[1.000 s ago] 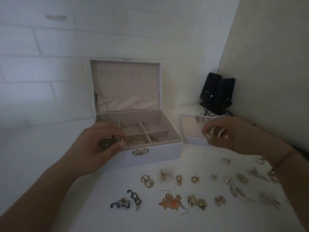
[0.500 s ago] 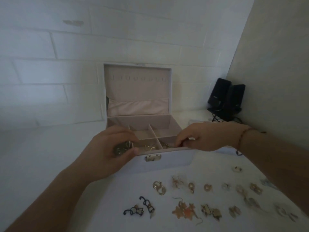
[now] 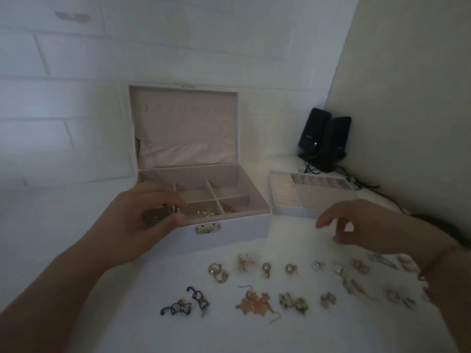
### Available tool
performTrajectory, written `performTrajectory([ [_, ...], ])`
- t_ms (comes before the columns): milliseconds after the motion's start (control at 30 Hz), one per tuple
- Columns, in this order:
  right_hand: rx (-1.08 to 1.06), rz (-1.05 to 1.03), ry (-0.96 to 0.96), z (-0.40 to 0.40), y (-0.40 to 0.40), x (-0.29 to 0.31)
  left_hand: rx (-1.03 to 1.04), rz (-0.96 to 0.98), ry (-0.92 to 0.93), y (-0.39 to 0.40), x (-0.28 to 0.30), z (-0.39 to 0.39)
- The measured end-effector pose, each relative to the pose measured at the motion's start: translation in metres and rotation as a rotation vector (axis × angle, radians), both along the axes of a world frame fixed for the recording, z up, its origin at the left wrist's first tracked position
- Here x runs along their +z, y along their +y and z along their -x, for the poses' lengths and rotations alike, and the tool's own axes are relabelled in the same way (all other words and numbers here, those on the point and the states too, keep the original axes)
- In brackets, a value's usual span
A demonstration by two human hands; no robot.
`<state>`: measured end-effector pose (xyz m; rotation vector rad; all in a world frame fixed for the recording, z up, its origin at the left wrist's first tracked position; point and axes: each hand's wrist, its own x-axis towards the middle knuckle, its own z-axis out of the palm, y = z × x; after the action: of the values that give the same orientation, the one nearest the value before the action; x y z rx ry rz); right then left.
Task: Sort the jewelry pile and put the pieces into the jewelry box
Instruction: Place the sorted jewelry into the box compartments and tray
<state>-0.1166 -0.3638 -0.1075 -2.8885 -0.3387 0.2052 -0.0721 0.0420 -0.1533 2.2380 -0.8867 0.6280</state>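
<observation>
While a dark metal piece (image 3: 158, 217) is pinched in the left hand (image 3: 142, 220) over the jewelry box (image 3: 229, 225), the right hand (image 3: 362, 225) — withdrawn from the box rim — hangs spread, empty, above the earrings (image 3: 290, 270) before the box; another pickup is indicated.

Both forearms are bare, with no sleeves in view. A thin cord bracelet (image 3: 437, 258) circles the right wrist; the left wrist carries nothing visible.

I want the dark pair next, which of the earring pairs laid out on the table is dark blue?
The curly wire pair at the left end of the front row, the only dark blue one; the rest look gold, pearl or orange.
</observation>
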Motion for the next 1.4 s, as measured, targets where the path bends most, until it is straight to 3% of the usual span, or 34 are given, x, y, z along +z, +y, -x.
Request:
performTrajectory([
  [100, -0.038, 0.037, 0.050, 0.001, -0.011, -0.016, -0.002, 0.044, 0.007, -0.001, -0.001, 0.001],
  [567, -0.075, -0.073, -0.209, -0.001, -0.023, -0.036, 0.006, 0.096, 0.023, -0.007, 0.000, 0.007],
  [867, -0.103, -0.177, -0.146, 0.005, -0.028, -0.032, 0.025, 0.072, 0.021, -0.006, 0.000, 0.005],
  [1033, -0.055, -0.196, -0.132, 0.005, -0.021, -0.034, 0.030, 0.067, 0.037, -0.007, 0.002, 0.008],
  [1200, -0.006, -0.155, -0.288, 0.012, -0.006, -0.027, 0.036, 0.051, 0.027, -0.008, 0.003, 0.009],
  [1400, 0.300, -0.034, -0.227, 0.033, 0.047, -0.014, 0.038, 0.041, 0.009, -0.008, 0.003, 0.009],
])
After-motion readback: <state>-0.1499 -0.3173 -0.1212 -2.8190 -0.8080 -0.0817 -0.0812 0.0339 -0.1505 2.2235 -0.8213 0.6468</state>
